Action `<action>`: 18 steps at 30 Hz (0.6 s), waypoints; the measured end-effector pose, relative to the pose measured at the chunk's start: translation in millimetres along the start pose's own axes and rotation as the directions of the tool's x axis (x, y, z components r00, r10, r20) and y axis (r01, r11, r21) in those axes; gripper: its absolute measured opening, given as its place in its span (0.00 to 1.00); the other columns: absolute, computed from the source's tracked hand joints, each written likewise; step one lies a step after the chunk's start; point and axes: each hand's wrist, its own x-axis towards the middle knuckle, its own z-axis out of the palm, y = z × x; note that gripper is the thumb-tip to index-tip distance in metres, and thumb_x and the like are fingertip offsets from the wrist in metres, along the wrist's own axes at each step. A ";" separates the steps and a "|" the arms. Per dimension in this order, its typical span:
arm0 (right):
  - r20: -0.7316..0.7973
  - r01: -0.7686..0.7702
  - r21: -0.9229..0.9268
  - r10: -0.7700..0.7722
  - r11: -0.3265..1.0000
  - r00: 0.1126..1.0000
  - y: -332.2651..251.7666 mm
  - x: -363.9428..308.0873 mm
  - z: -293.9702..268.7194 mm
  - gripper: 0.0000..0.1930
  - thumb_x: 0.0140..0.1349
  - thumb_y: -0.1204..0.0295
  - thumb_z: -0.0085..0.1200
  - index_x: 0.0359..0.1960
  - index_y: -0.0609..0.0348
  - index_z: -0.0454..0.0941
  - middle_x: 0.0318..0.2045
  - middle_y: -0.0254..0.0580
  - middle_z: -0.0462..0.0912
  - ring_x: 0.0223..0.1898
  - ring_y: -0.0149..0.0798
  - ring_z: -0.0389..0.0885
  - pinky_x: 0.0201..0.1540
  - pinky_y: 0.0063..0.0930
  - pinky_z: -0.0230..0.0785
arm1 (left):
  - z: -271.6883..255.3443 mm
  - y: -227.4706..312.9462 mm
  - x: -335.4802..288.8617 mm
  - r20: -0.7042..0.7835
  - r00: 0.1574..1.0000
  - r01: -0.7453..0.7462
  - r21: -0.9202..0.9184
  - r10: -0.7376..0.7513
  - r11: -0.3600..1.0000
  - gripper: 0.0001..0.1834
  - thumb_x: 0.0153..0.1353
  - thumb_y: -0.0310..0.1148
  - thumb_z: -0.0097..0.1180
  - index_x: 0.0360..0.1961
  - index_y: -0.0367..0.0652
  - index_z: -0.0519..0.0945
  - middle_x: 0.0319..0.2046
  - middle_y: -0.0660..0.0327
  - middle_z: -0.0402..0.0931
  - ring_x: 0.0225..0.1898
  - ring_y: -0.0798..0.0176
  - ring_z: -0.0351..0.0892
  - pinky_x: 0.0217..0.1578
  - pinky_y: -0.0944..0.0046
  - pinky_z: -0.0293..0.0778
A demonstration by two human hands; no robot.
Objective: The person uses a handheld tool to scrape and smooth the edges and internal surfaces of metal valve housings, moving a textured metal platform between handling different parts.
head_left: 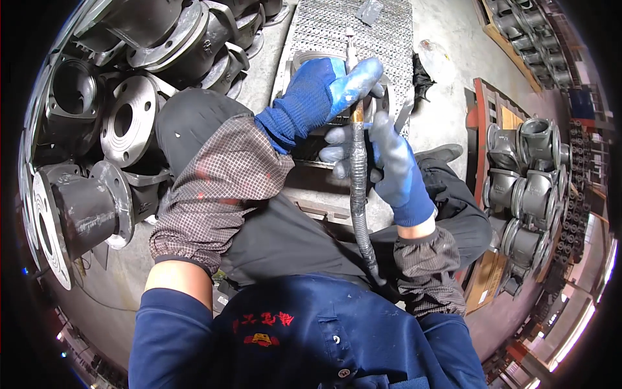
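Observation:
My left hand (pixel 346 87), in a blue glove with a pale coated palm, is closed around the upper body of a slim die grinder (pixel 352 59). The grinder points away from me and ends in a small pinkish tip. Lower down, my gloved right hand (pixel 396 159) has its fingers wrapped behind the grinder's tail, where a brass-coloured section meets the hose. That black, tape-wrapped hose (pixel 359 201) runs down to my lap. Beneath both hands lies a grey metal casting with a round flange (pixel 314 57), mostly hidden by the gloves and the tool.
A textured metal plate (pixel 324 26) extends ahead, with a small grey piece (pixel 369 11) on it. Heavy flanged castings (pixel 126 120) are piled close on my left. More castings (pixel 521 188) fill a red-framed pallet at right. A clear plastic bag (pixel 435 57) lies on the floor.

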 end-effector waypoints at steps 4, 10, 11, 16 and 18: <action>-0.009 0.140 -0.955 -0.495 0.262 0.869 0.6 -2.3 23.0 0.16 0.51 0.59 0.63 0.32 0.60 0.80 0.26 0.49 0.80 0.27 0.44 0.80 0.29 0.33 0.71 | -3.0 -11.6 7.3 -0.030 0.993 -0.106 0.135 0.111 0.985 0.27 0.64 0.55 0.40 0.33 0.45 0.84 0.24 0.60 0.80 0.29 0.65 0.79 0.37 0.66 0.72; 0.394 0.052 0.447 -0.249 0.893 0.885 20.1 18.8 12.6 0.26 0.68 0.54 0.38 0.26 0.64 0.77 0.21 0.52 0.80 0.15 0.37 0.74 0.22 0.26 0.70 | -8.3 0.7 3.6 0.061 0.974 -0.212 -0.124 0.220 0.969 0.27 0.66 0.52 0.42 0.35 0.38 0.83 0.29 0.58 0.81 0.34 0.71 0.77 0.39 0.69 0.71; 0.463 -0.070 0.590 -0.266 0.804 0.845 28.3 20.8 20.3 0.26 0.68 0.54 0.36 0.26 0.64 0.77 0.21 0.53 0.80 0.16 0.39 0.75 0.24 0.27 0.70 | -4.3 2.7 1.0 0.040 0.989 -0.130 -0.188 0.140 0.974 0.27 0.66 0.52 0.42 0.36 0.38 0.82 0.30 0.59 0.81 0.35 0.70 0.77 0.40 0.69 0.71; 0.127 0.069 -0.157 -0.049 0.985 0.991 -34.7 -7.6 5.6 0.23 0.66 0.59 0.40 0.37 0.71 0.76 0.22 0.51 0.82 0.14 0.29 0.74 0.16 0.16 0.66 | -7.3 3.6 -13.7 0.243 0.872 -0.489 0.499 0.426 0.716 0.16 0.65 0.38 0.43 0.40 0.37 0.78 0.37 0.55 0.79 0.42 0.55 0.79 0.46 0.59 0.71; 0.037 0.209 -0.622 -0.238 0.755 0.971 -75.9 -11.7 -16.7 0.22 0.65 0.58 0.41 0.46 0.66 0.73 0.24 0.45 0.82 0.15 0.26 0.73 0.18 0.16 0.64 | 3.2 7.0 -19.3 0.115 0.870 -0.462 0.533 0.480 0.709 0.12 0.52 0.35 0.55 0.36 0.40 0.79 0.36 0.53 0.78 0.37 0.51 0.78 0.37 0.55 0.71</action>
